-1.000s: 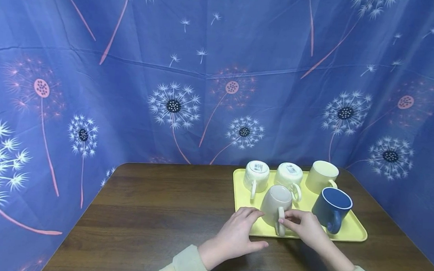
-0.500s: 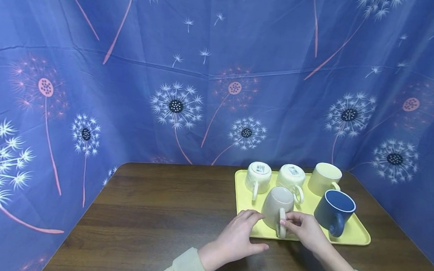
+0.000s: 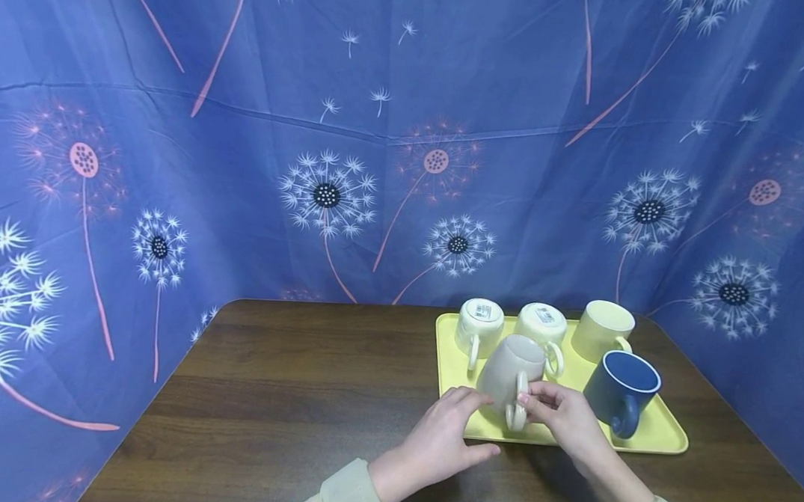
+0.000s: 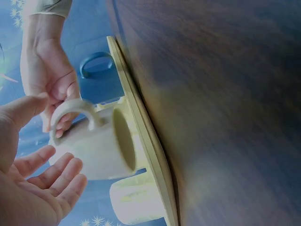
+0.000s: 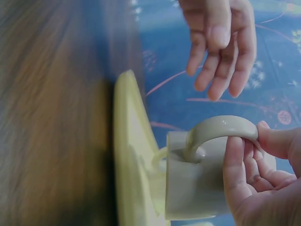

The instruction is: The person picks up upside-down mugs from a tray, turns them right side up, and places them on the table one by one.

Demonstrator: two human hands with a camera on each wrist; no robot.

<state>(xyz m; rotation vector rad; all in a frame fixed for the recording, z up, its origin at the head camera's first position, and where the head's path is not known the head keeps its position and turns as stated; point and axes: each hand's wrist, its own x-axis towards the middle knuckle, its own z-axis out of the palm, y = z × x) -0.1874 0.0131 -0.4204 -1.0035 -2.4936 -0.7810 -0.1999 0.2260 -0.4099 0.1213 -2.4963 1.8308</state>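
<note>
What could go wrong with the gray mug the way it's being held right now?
The right hand pinches the gray mug by its handle alone, while the left hand sits open beside it without gripping, so the tilted, upside-down mug might swing or slip. The white mug close behind could get knocked if it swings back.

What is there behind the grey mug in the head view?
Behind the grey mug, two upside-down white cups stand on the yellow tray. The mug hides the right cup's lower left side and some tray.
</note>
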